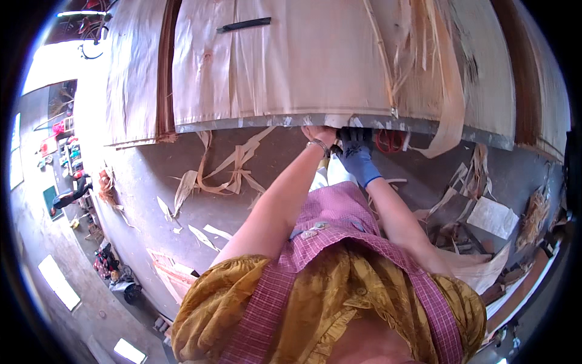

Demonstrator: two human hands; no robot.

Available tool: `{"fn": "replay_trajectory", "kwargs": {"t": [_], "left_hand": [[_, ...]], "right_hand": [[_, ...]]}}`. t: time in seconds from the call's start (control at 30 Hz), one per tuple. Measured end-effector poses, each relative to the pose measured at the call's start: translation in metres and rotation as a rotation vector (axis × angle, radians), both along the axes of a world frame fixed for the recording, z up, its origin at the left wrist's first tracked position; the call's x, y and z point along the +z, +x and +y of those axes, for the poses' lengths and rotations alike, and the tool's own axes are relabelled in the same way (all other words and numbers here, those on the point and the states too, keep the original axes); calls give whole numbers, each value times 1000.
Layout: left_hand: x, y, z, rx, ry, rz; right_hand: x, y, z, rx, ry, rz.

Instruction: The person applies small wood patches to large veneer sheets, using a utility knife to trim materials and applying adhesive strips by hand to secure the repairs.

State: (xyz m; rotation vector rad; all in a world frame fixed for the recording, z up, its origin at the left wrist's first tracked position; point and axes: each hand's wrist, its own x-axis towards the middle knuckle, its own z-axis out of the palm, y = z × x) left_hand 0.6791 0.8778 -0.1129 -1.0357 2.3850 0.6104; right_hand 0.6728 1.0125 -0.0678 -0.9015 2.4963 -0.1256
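Note:
A broad pale wood veneer sheet (267, 73) lies in front of me, its near edge over a grey table rim (242, 124). At that edge my bare left hand (319, 133) is closed, a bracelet on its wrist. My right hand (357, 151), in a blue glove with dark fingers, is curled close beside it at the same edge. A small pale flap (338, 120) shows between the two hands. The fingertips and whatever they hold are hidden. Red loops (390, 141) hang just right of the glove.
A narrow black bar (244, 25) lies on the veneer. Long loose veneer strips (445, 91) drape over the right part and the edge. Veneer scraps (233, 167) litter the floor. At right are a pale block (492, 217) and wood offcuts. Another person (71, 195) is far left.

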Motion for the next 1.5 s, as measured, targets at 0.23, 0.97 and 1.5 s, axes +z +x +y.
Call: {"fn": "replay_trajectory", "kwargs": {"t": [0.23,0.97,1.5], "left_hand": [[71,98,-139,76,-127,-361],[234,77,-296,64,58,271],[160,106,-244,-430,-243,613]], "right_hand": [[-33,-1,-3,-23,46,3],[113,-74,-200,-259,-667,-1404],[131,-83,-240,287,-110,-68]]}}
